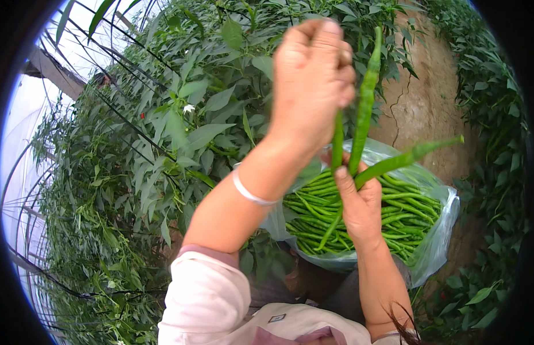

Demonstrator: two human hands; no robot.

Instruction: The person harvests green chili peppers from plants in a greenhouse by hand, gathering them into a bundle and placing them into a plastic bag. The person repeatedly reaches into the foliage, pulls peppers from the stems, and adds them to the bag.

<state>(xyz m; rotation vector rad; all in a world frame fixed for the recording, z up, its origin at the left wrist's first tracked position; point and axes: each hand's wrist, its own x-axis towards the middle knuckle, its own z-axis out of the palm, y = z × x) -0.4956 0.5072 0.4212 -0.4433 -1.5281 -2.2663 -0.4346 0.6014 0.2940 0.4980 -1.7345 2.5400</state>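
Between the thumb and fingers of my right hand (pixel 361 205) is a small bunch of long green chilli peppers (pixel 365 108), their stem ends fanned up and to the right. My left hand (pixel 312 73) is curled and blurred, above and left of my right hand. One pepper (pixel 337 138) runs from my right hand up to the left fist, where its upper end is hidden; whether the fist grips it cannot be told. Below my right hand, a translucent plastic bag (pixel 439 241) lies open, holding many picked green chilli peppers (pixel 404 207).
Dense pepper plants (pixel 215 120) with a white flower (pixel 188 108) crowd the left side. Dark strings (pixel 133 127) slant through them. A cracked dirt path (pixel 426 95) runs beyond the bag, with more plants (pixel 491 142) on its right. Plastic greenhouse sheeting (pixel 23 112) stands far left.
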